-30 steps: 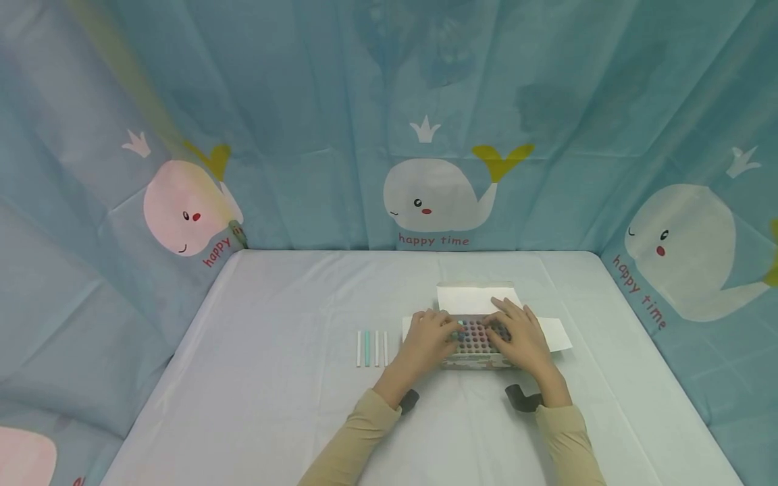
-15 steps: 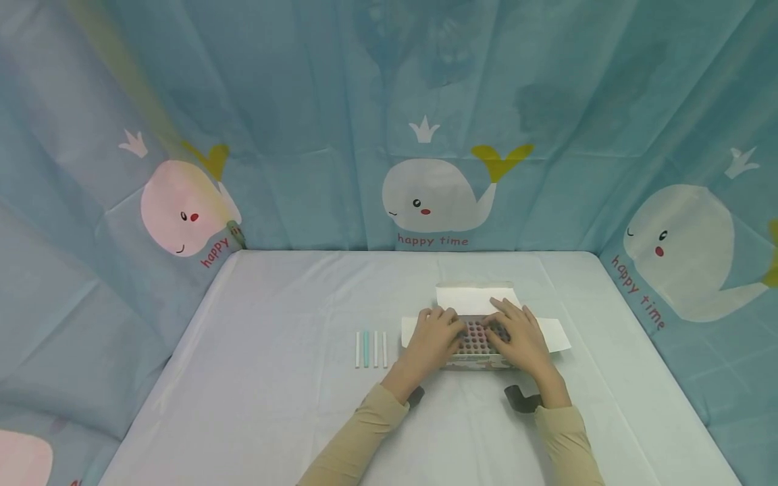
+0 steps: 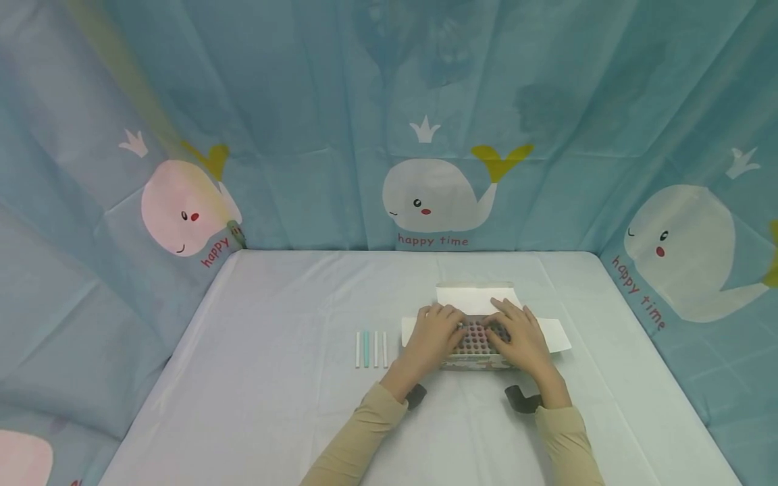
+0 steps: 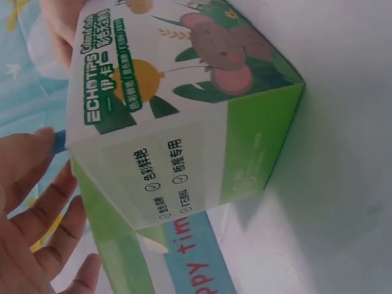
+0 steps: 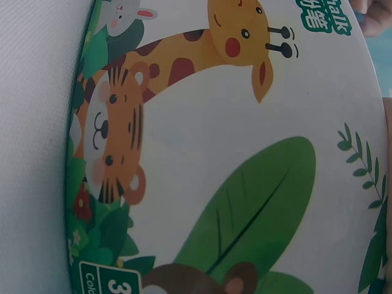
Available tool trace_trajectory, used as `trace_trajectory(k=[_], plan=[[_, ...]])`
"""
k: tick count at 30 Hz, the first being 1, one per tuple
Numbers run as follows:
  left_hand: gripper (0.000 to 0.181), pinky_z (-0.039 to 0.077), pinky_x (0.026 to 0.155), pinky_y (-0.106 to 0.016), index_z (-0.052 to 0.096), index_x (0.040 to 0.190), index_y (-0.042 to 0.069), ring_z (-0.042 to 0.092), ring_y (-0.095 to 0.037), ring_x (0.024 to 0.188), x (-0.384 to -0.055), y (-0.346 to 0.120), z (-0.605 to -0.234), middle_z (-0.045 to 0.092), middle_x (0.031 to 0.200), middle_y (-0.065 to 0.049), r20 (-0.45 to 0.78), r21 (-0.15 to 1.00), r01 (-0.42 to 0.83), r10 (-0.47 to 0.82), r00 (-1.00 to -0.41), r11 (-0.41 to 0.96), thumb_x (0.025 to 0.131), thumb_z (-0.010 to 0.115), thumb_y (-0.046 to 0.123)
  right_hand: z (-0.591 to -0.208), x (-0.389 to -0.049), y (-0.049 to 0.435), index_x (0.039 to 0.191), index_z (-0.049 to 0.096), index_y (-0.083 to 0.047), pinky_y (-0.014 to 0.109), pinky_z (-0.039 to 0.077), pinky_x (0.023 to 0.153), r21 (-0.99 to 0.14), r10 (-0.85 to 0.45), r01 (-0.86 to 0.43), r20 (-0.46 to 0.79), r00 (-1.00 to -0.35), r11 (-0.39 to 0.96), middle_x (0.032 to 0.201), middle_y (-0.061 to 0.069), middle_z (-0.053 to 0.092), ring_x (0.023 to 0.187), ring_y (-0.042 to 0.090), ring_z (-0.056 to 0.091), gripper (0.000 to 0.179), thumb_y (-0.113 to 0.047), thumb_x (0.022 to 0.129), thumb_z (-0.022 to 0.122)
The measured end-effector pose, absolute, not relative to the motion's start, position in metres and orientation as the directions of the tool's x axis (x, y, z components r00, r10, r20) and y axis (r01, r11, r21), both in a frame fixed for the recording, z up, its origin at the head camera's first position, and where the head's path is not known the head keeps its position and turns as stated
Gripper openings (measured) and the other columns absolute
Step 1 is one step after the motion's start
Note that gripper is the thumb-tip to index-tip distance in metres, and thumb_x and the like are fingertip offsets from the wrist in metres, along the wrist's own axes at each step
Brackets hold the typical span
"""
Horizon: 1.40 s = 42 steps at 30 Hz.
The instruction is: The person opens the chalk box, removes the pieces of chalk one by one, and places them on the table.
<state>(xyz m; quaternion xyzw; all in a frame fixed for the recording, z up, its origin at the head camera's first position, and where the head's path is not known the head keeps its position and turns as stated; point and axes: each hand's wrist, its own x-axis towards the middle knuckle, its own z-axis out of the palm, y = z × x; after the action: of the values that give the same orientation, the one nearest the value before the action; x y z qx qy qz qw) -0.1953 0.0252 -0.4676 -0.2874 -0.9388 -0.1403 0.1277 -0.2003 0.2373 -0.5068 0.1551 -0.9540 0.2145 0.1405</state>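
Observation:
A cardboard box of coloured chalk (image 3: 480, 362) stands right of the table's middle, its flaps folded out. Rows of chalk ends (image 3: 477, 339) show inside its top. My left hand (image 3: 433, 335) is over the box's left end; in the left wrist view its thumb and finger pinch a blue chalk (image 4: 59, 143) right at the top edge, the other fingers spread. My right hand (image 3: 521, 337) rests over the right end, thumb and fingers spread across the chalk ends. The right wrist view is filled by the box's printed front (image 5: 226, 122), with the right fingers mostly hidden.
Left of the box, three white chalk sticks (image 3: 375, 349) and a teal chalk stick (image 3: 366, 349) lie parallel on the white tablecloth (image 3: 273, 378). The box's back flap (image 3: 468, 297) and right flap (image 3: 554, 335) stick out. A whale-print curtain (image 3: 328, 196) surrounds the table.
My left hand has moved slightly right and back over the chalk rows, its fingers shifting at the box's left end. The right hand stays in place.

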Motion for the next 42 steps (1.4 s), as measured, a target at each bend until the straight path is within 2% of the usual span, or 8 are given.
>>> trace_trajectory(k=[5,11,14,23,34,42], plan=[[0.02,0.039,0.097,-0.039,0.063,0.108,0.023,0.052,-0.007,0.093,-0.197,0.023,-0.471,0.066,0.099,0.011,0.379,0.368,0.585,0.457,-0.804,0.723,0.09,0.058,0.033,-0.508,-0.2,0.238,0.095,0.064,-0.021,0.056,0.011,0.11,-0.374,-0.237,-0.358,0.332,-0.913,0.856,0.14,0.01,0.045,0.132,0.036,0.032,0.013,-0.027,0.083,0.066],[0.015,0.041,0.094,-0.035,0.068,0.098,0.02,0.053,-0.005,0.085,-0.196,0.02,-0.47,0.067,0.089,0.011,0.564,0.413,0.645,0.375,-0.735,0.643,0.084,0.068,0.026,-0.51,-0.199,0.237,0.094,0.064,-0.021,0.058,0.012,0.109,-0.374,-0.238,-0.366,0.346,-0.908,0.852,0.139,0.011,0.046,0.132,0.038,0.033,0.013,-0.027,0.083,0.066],[0.015,0.04,0.095,-0.033,0.068,0.098,0.021,0.053,-0.005,0.086,-0.196,0.018,-0.468,0.068,0.089,0.012,0.608,0.445,0.64,0.314,-0.73,0.627,0.083,0.069,0.024,-0.511,-0.199,0.237,0.093,0.065,-0.021,0.058,0.012,0.109,-0.377,-0.237,-0.366,0.346,-0.908,0.851,0.139,0.012,0.046,0.132,0.038,0.033,0.012,-0.026,0.083,0.066],[0.015,0.04,0.093,-0.033,0.068,0.097,0.019,0.054,-0.005,0.089,-0.196,0.005,-0.463,0.068,0.089,0.011,0.616,0.543,0.622,0.236,-0.752,0.564,0.082,0.07,0.02,-0.51,-0.199,0.238,0.093,0.065,-0.022,0.057,0.011,0.109,-0.377,-0.24,-0.368,0.343,-0.908,0.85,0.139,0.012,0.046,0.132,0.038,0.033,0.011,-0.025,0.083,0.066],[0.017,0.039,0.093,-0.037,0.069,0.096,0.016,0.057,-0.008,0.089,-0.197,-0.015,-0.461,0.069,0.088,0.007,0.667,0.569,0.641,0.166,-0.726,0.515,0.079,0.072,0.015,-0.509,-0.2,0.238,0.093,0.064,-0.022,0.056,0.01,0.11,-0.381,-0.244,-0.372,0.343,-0.907,0.846,0.139,0.012,0.045,0.132,0.038,0.032,0.01,-0.024,0.083,0.066],[0.015,0.043,0.085,-0.03,0.069,0.095,0.015,0.058,-0.007,0.085,-0.196,-0.036,-0.46,0.069,0.087,0.005,0.632,0.63,0.621,0.158,-0.759,0.466,0.081,0.071,0.014,-0.509,-0.2,0.239,0.093,0.064,-0.022,0.056,0.01,0.11,-0.384,-0.249,-0.38,0.348,-0.904,0.842,0.139,0.011,0.045,0.132,0.037,0.032,0.01,-0.024,0.083,0.066]])
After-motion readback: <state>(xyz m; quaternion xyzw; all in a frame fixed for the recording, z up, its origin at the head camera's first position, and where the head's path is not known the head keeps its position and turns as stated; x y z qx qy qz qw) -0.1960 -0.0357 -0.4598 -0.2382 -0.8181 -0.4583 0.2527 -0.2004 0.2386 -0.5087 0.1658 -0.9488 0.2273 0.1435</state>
